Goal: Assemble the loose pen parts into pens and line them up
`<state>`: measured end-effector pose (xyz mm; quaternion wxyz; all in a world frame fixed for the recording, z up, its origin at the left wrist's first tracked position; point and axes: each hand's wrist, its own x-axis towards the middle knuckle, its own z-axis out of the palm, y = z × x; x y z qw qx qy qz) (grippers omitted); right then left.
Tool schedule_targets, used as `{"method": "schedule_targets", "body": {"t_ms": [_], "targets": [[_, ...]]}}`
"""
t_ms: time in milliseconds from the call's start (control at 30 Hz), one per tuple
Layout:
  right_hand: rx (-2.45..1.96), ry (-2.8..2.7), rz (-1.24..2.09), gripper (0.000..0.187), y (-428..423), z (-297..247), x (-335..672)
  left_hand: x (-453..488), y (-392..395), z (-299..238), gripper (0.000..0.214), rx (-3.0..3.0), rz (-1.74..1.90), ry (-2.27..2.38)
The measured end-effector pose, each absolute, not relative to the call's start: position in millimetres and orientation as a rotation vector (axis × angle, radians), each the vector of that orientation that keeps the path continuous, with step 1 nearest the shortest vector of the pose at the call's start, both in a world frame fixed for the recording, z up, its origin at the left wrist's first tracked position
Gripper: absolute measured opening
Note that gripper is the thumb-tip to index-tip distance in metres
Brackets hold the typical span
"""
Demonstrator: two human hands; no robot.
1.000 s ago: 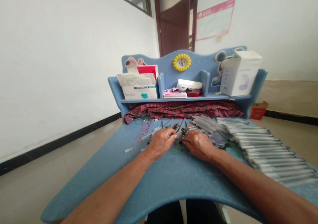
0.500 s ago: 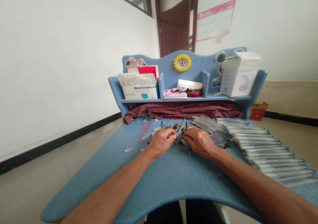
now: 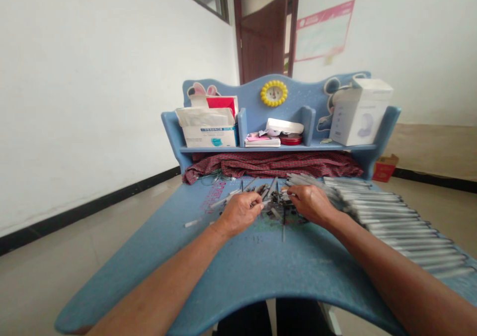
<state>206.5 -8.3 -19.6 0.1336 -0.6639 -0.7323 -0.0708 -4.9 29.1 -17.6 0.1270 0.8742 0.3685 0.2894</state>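
My left hand [image 3: 243,210] is closed in a pinch at the left side of a heap of loose pen parts [image 3: 276,211]. A pale sliver shows by its fingertips, too small to name. On the heap's right side, my right hand [image 3: 311,203] has its fingers drawn together over small dark pieces; what they hold, if anything, is hidden. Clear, thin pen barrels [image 3: 227,199] lie behind and left of my left hand. A dark-tipped thin rod [image 3: 283,224] points toward me between the hands. To the right, many pens with clear barrels [image 3: 406,226] lie side by side in a long row.
The blue desk [image 3: 238,271] has a curved front edge. A bunched checked cloth [image 3: 276,165] lies beneath the shelf [image 3: 320,147]. On the shelf stand a mask box [image 3: 208,134], a red round tin [image 3: 290,140] and a white box [image 3: 361,115]. A yellow clock [image 3: 274,93] hangs above.
My right hand has moved right, away from my left hand, uncovering parts of the heap and the thin rod. My left hand has stayed nearly in place. The view has shifted slightly.
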Motion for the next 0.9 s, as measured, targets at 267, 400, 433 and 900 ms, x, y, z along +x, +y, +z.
{"method": "schedule_targets", "body": {"t_ms": [267, 400, 433, 900], "targets": [[-2.051, -2.146, -0.256, 0.030, -10, -15, 208, -7, 33, -21, 0.010, 2.839, 0.732, 1.010], [-2.167, -2.061, -0.310, 0.030, -6, -13, 219, -8, 33, -21, 0.012, 2.910, 0.684, 0.959], [-2.195, -2.038, -0.323, 0.029, -4, -13, 222, -8, 33, -21, 0.013, 2.924, 0.671, 0.951], [-2.296, -1.989, -0.346, 0.028, -1, -14, 232, -10, 34, -25, 0.015, 3.049, 0.516, 0.902]]}}
